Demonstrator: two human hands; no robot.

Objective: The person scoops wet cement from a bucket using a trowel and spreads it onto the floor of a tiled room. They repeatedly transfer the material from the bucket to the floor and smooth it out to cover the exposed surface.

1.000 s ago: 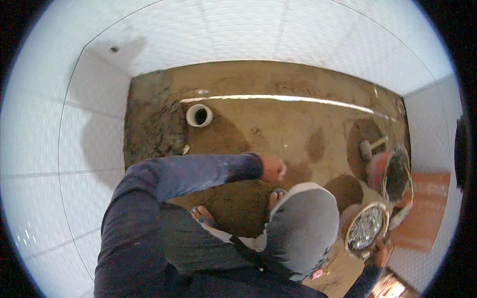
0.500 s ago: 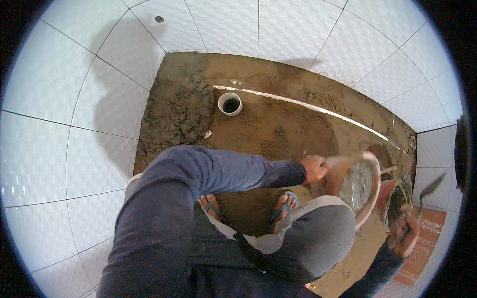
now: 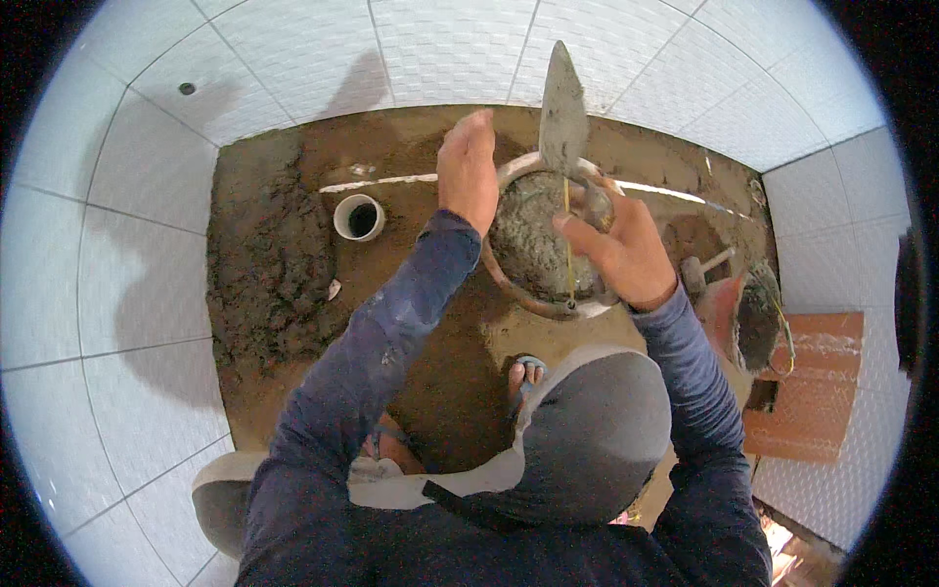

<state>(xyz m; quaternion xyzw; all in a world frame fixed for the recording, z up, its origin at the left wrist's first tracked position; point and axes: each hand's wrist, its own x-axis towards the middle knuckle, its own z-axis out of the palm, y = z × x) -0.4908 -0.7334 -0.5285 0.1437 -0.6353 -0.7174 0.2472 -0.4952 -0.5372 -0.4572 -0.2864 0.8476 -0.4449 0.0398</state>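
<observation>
A round pan of wet grey mortar [image 3: 536,245] is held up over the bare mortar floor [image 3: 293,254], between the two hands. The left hand [image 3: 468,168] sits on the pan's far left rim, fingers pressed together and laid flat along the edge, thumb side hidden. The right hand [image 3: 618,245] grips the rim on the other side, fingers curled over it, and the same hand pinches the handle of a pointed trowel [image 3: 563,108], whose blade stands upright above the pan with its tip toward the tiled wall [image 3: 440,49]. A thin yellow cord crosses the mortar in the pan. To the left, well apart, a white pipe opening [image 3: 360,216] is set in the floor beside a rough patch of darker mortar. At the right stand an orange bucket [image 3: 748,323] and reddish bricks [image 3: 817,386]. Sandalled feet [image 3: 526,377] show below the pan.
</observation>
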